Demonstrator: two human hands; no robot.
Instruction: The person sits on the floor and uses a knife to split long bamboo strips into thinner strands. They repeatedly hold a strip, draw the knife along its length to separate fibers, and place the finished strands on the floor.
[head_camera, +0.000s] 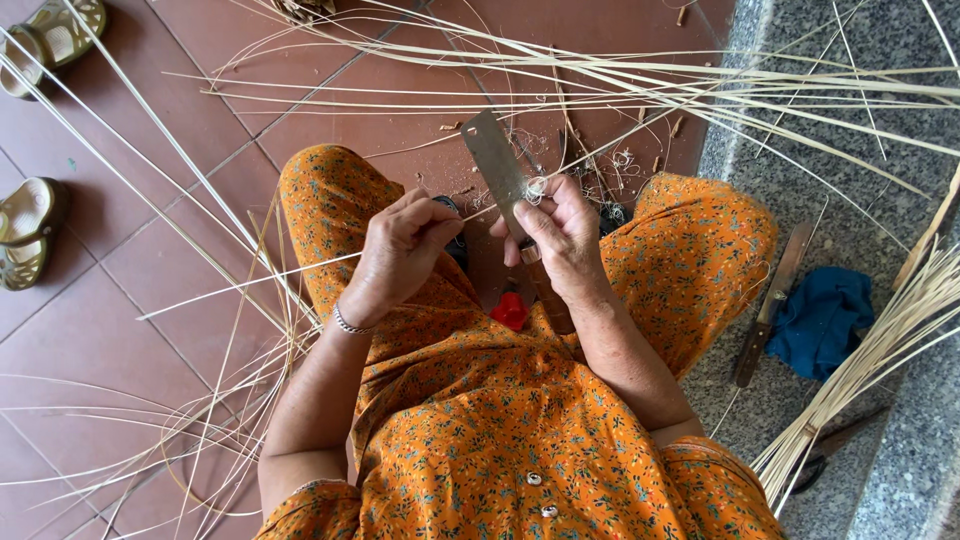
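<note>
My right hand (562, 235) grips the wooden handle of a broad flat-bladed knife (493, 165), blade pointing up and away from me. A thin pale cane strip (250, 285) runs from the left across my lap to the blade. My left hand (400, 250) pinches that strip just left of the knife; a metal bracelet sits on its wrist. Curly shavings cling to the blade by my right thumb. I sit with knees apart in orange flowered clothes, and a small red object (510, 310) lies between my legs.
Long cane strips (700, 90) fan across the red tiled floor (110, 300) and to my left. A bundle of strips (880, 360) leans at right by a grey stone step (800, 60). A second knife (768, 305) and blue cloth (820, 320) lie there. Two sandals (30, 230) sit at left.
</note>
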